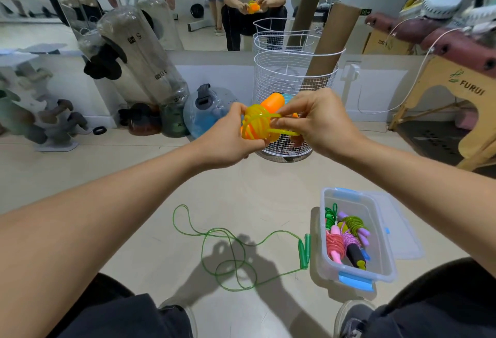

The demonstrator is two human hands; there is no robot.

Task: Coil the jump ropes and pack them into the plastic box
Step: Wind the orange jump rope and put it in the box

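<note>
At chest height I hold a yellow jump rope (258, 124) with orange handles, its cord wound in loops round the handles. My left hand (228, 136) grips the coiled bundle from the left. My right hand (314, 120) pinches a loose strand of the yellow cord at the bundle's right side. On the floor lies a green jump rope (228, 246), uncoiled, its two green handles (305, 253) next to the box. The clear plastic box (375, 230) with blue latches stands open at lower right and holds several coiled ropes (346, 238).
The box's lid (402, 230) lies flat on its right side. A white wire basket (292, 82) with cardboard tubes stands behind my hands. Water bags and weights line the mirror wall at left; a wooden bench (456, 90) is at right. My knees and shoes frame the bottom.
</note>
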